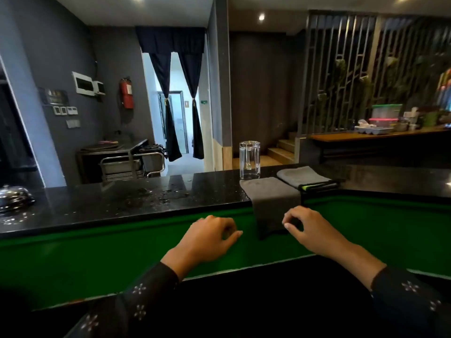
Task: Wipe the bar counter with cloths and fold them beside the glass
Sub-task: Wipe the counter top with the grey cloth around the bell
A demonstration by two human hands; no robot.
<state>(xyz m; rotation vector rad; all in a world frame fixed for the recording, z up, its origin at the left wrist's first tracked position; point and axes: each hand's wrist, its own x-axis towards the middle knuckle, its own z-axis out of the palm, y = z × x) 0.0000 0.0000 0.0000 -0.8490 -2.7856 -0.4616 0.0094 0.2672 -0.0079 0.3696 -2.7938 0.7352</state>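
Observation:
A clear glass [249, 160] stands upside down on the black bar counter [122, 206]. Just in front of it a grey cloth [271, 203] lies on the counter and hangs down over the front edge. A second grey cloth [302, 175], folded, with a black and green edge, lies to the right of the glass. My right hand [305, 228] is at the lower right corner of the hanging cloth, with thumb and fingers pinched at its edge. My left hand [212, 235] hovers left of that cloth with fingers curled, holding nothing. Water drops [161, 193] lie on the counter to the left.
A green ledge [97, 254] runs below the counter's front edge. A metal bell [14, 196] sits at the far left of the counter. Behind are a steel cart [131, 164], a curtained doorway and a wooden shelf [378, 135] with containers at the right.

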